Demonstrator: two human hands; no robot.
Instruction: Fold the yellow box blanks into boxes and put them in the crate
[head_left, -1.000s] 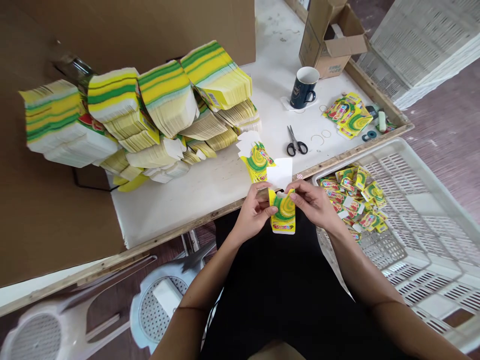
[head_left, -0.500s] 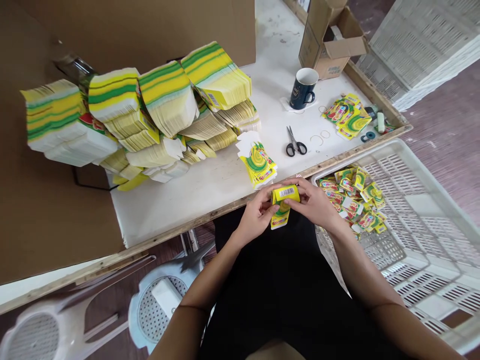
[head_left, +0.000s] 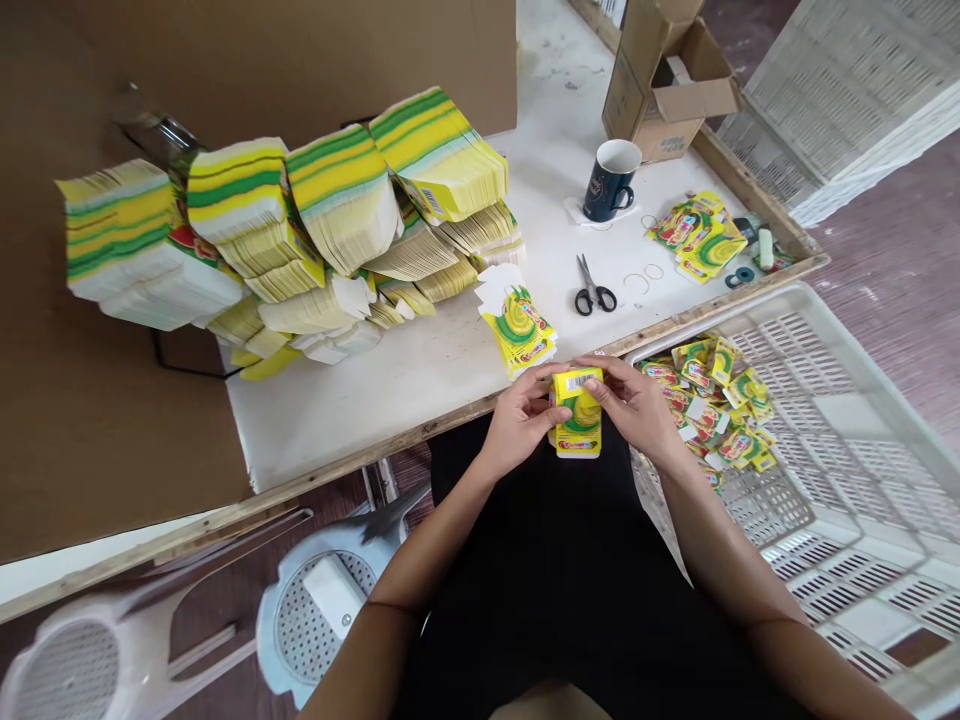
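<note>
Left hand (head_left: pixel 517 420) and right hand (head_left: pixel 634 405) both clamp a small yellow-green printed cardboard box (head_left: pixel 577 425), upright, over the lap at the white table's (head_left: pixel 420 370) edge. Flat yellow carton stack (head_left: pixel 519 325) just beyond it; white slotted plastic crate (head_left: pixel 840 420) to the right.

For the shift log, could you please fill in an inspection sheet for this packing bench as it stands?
Surface: white table, wooden edge, scuffed.
Job's things: small yellow carton held over the lap; short pile of flat cartons near the table edge; tall stacks at left; folded cartons in the white crate.
Clutter: mug, scissors, rubber bands, open cardboard box, loose cartons at the far right.
Grips: left hand and right hand both closed on the small yellow carton, one each side.
Cables: thin dark line below the tall stacks; cannot tell if cable.
Surroundings: cardboard sheet at left, plastic stools below, stacked crates beyond the table.
</note>
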